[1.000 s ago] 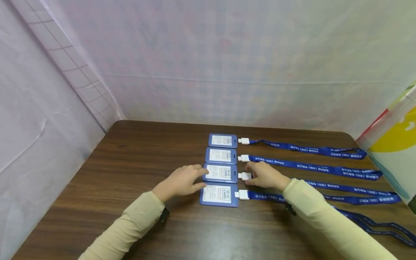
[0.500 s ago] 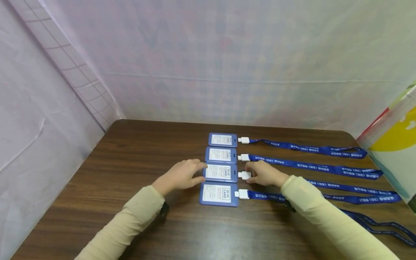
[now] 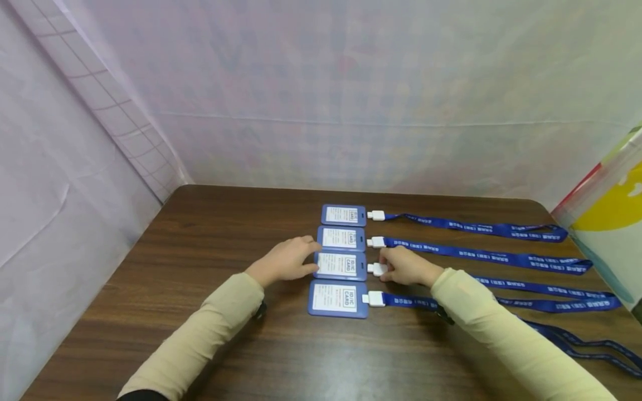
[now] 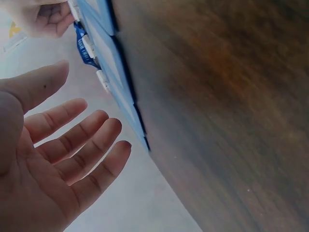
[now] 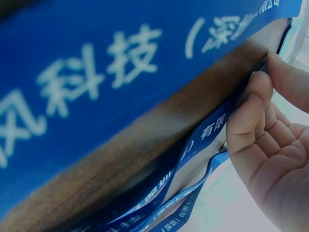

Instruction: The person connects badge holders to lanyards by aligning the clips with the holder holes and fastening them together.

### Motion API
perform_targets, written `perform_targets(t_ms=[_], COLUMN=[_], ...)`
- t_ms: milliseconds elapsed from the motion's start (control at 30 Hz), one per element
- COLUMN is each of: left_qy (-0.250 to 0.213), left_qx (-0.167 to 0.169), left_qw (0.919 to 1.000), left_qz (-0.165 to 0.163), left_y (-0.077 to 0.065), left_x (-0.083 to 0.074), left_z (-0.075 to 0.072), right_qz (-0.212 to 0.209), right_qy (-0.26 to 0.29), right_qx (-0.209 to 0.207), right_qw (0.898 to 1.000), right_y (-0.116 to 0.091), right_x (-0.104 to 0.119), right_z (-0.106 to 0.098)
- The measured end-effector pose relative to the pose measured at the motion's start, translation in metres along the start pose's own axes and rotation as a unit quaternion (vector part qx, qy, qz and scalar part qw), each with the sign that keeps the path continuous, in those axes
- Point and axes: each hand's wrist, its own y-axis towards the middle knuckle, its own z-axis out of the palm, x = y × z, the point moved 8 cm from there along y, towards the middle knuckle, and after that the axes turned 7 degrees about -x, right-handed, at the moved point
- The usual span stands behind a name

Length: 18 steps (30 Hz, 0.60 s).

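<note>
Several blue ID card holders lie in a column on the brown table, each with a white clip and blue lanyard to its right. My right hand (image 3: pixel 405 266) pinches the white clip (image 3: pixel 374 269) of the lanyard beside the third card holder (image 3: pixel 341 266) from the back. In the right wrist view its thumb and index finger (image 5: pixel 258 87) meet at the clip end, partly hidden. My left hand (image 3: pixel 287 260) is at the left ends of the second card holder (image 3: pixel 341 238) and the third, fingers extended and spread. The left wrist view shows the palm (image 4: pixel 43 179) with nothing in it.
The nearest card holder (image 3: pixel 338 299) lies in front of both hands, its lanyard (image 3: pixel 408 301) passing under the right sleeve. Other lanyards (image 3: pixel 486 256) stretch toward the table's right edge. A pale curtain (image 3: pixel 351 111) hangs behind the table (image 3: pixel 220 223).
My left hand has shifted a little away from me along the column's left side, from the nearest holders toward the second. The right hand stays at the same clip.
</note>
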Motion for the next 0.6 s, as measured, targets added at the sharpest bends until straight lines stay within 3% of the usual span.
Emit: perform_targets(t_ms=[367, 600], left_qy=[0.041, 0.072], left_qx=[0.044, 0.051], left_qw=[0.9982, 0.9961], left_qz=[-0.003, 0.000], left_y=[0.012, 0.015], left_x=[0.004, 0.003], left_z=[0.020, 0.022], right_qz=[-0.002, 0.001], right_qy=[0.000, 0.005], right_qx=[0.002, 0.011], right_qw=[1.000, 1.000], right_y=[0.001, 0.000], right_x=[0.000, 0.001], right_z=[0.000, 0.000])
